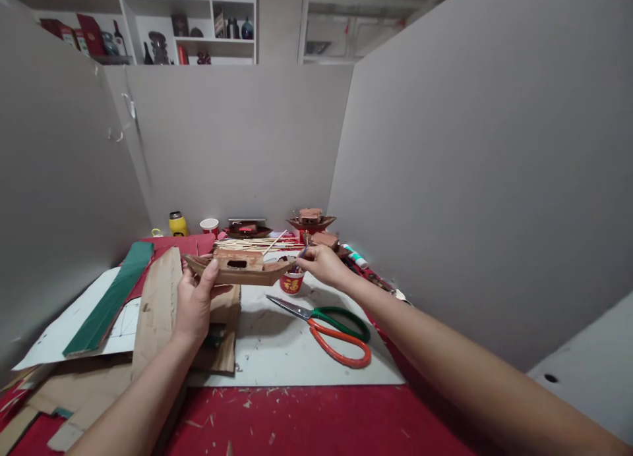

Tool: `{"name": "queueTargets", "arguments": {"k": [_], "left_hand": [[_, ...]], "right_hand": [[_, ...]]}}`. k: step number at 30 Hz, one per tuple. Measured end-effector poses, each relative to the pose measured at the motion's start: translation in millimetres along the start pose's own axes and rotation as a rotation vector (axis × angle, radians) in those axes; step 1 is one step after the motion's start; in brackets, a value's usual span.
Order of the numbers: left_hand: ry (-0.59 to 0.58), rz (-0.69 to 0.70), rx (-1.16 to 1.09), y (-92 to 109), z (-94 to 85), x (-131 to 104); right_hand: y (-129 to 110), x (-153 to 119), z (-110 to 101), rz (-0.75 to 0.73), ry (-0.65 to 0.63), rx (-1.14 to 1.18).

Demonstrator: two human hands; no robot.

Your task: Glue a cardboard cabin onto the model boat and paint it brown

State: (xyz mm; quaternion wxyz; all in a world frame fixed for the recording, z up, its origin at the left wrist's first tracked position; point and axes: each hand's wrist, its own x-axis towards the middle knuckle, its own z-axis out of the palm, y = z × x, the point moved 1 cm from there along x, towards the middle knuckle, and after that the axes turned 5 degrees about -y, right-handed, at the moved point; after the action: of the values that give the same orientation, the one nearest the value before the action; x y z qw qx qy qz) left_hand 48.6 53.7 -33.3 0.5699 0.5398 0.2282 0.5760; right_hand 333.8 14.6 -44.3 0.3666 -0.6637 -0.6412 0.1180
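Note:
My left hand (195,301) grips a brown cardboard model boat (247,277) near one end, thumb on its side. The boat has a raised cabin with a dark window hole and is held level above the table. Close to the boat's other tip, my right hand (321,265) has its fingers pinched together over a red paper cup (291,284) with a gold character. A small bluish bit shows at those fingertips, too small to name. Several thin items stick up from the cup. Below lie large scissors (316,321) with one green and one orange handle.
Cardboard pieces (158,304) and a green strip (111,298) pile up at left. Behind are thin wooden sticks (257,244), other model boats (310,219), a white-rimmed cup (210,225) and a yellow bottle (177,224). Grey panels (222,133) enclose the table.

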Motion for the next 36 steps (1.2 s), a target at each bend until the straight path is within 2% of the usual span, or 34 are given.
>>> {"name": "queueTargets", "arguments": {"k": [3,8,11,17,25,27,31,36], "left_hand": [[-0.003,0.005,0.011,0.3,0.7,-1.2],[-0.010,0.005,0.018,1.0,0.3,-2.0],[-0.016,0.003,0.020,0.6,0.4,-2.3],[-0.008,-0.019,0.032,-0.3,2.2,-3.1],[-0.024,-0.038,0.071,-2.0,4.3,-5.8],[-0.025,-0.057,0.085,-1.0,6.8,-8.3],[-0.032,-0.099,0.104,1.9,14.1,-15.7],[-0.118,-0.134,0.126,0.9,22.0,-26.7]], "right_hand": [[-4.9,0.3,2.6,-0.007,0.031,0.020],[-5.1,-14.0,-14.5,0.008,0.219,0.105],[-3.5,-25.7,-21.1,0.036,0.267,0.191],[-8.0,-42.8,-22.2,0.064,0.357,0.415],[-24.4,-65.0,-39.8,0.019,0.646,0.806],[-35.0,-75.9,-42.4,0.004,0.651,0.898],[-59.3,-99.4,-38.4,0.003,0.568,1.048],[-77.3,-115.0,-25.4,0.010,0.475,1.149]]}}
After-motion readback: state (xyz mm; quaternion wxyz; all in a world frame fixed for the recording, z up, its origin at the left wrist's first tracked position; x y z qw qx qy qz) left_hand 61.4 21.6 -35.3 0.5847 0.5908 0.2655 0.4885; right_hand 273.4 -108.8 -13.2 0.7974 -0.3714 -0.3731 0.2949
